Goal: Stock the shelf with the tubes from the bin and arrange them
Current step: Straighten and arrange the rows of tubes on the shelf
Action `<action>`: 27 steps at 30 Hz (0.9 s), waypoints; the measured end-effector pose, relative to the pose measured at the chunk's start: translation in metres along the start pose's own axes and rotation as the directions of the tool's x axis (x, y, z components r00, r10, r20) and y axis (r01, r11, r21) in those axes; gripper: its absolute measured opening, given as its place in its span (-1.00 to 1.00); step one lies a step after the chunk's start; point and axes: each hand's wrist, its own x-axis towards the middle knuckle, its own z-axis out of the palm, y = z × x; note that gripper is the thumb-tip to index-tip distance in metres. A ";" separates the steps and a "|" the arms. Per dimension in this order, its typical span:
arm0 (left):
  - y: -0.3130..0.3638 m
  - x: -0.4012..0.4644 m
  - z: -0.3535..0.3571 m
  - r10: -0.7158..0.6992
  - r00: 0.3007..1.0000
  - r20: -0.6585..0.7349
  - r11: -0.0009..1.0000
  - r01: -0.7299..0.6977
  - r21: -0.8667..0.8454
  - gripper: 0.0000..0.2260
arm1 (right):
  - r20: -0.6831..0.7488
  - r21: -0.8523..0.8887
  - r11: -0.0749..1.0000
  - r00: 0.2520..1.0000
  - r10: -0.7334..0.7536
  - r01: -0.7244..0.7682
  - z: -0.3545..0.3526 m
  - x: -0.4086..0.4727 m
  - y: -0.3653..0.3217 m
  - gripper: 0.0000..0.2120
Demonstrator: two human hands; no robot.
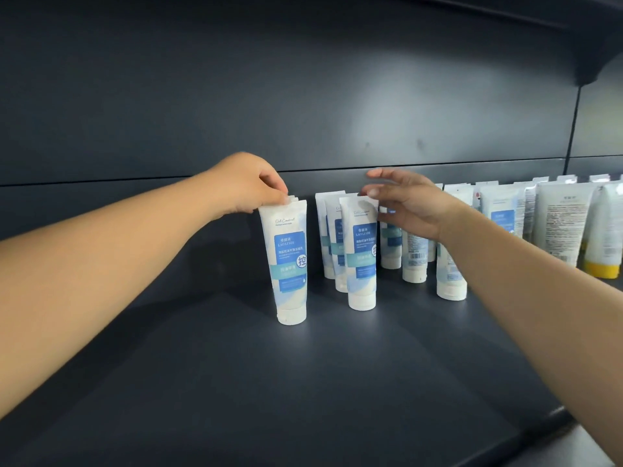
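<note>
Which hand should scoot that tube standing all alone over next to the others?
Probably the left hand: it already pinches the top of the lone tube. The right hand is open over the group of tubes, holding nothing.

Matt dark shelf, satin plastic tubes

The shelf [303, 382] and its back panel [303, 96] are showing a smooth, matt, dark painted finish that looks like metal; the white tubes [290, 261] are looking like soft plastic, smooth with a faint sheen, printed with blue labels.
</note>
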 end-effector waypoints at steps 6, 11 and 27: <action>0.035 -0.001 0.000 0.224 0.952 -0.208 0.974 -0.211 0.082 -0.91 | -0.071 -0.098 0.982 0.983 -0.170 0.162 -0.030 -0.019 -0.037 -0.78; 0.083 0.009 0.039 0.377 0.919 -0.111 0.926 -0.373 0.058 -0.88 | -0.279 -0.281 0.939 0.920 -0.277 0.197 -0.064 -0.038 -0.053 -0.83; 0.159 0.085 0.153 0.272 0.948 0.167 0.950 -0.292 0.110 -0.65 | -0.505 -0.736 0.638 0.811 -0.294 -0.227 -0.155 -0.036 -0.005 -0.62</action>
